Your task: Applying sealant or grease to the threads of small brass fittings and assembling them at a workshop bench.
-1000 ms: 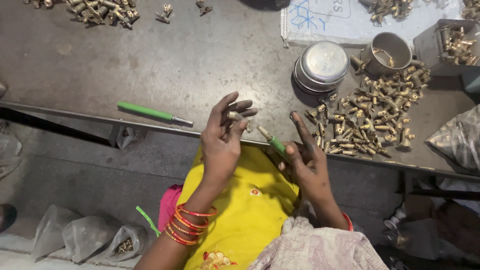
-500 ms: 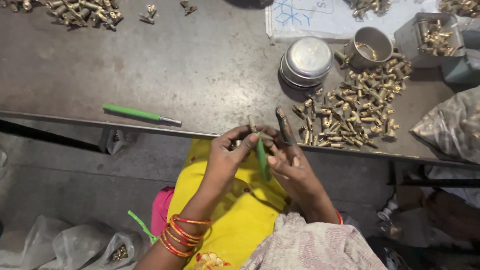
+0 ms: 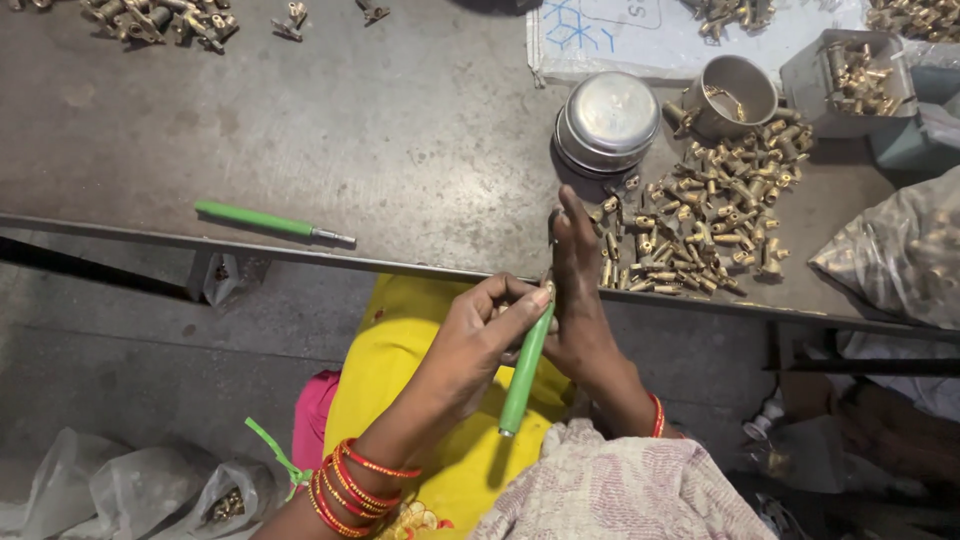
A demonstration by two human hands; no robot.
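My left hand (image 3: 478,340), with red bangles on its wrist, is curled, and its fingertips pinch a small brass part at the upper end of a green-handled screwdriver (image 3: 524,372). My right hand (image 3: 578,300) lies against the tool's other side with fingers stretched up over the table edge. The green handle runs along its palm and slants down towards my yellow lap. The tool's metal tip is hidden between the two hands. Just right of my right hand is a loose pile of brass fittings (image 3: 705,215).
A second green screwdriver (image 3: 255,218) lies near the grey table's front edge (image 3: 400,265). Stacked steel tins (image 3: 607,118), a steel cup (image 3: 735,92), a grey box of brass parts (image 3: 850,70) and a plastic bag (image 3: 900,250) are at the right. More fittings (image 3: 160,18) lie far left. Bags (image 3: 150,490) are on the floor.
My hands have come together at the table edge. The green screwdriver has swung from a slant beside my right hand to nearly upright between both hands, and my right fingers have straightened.
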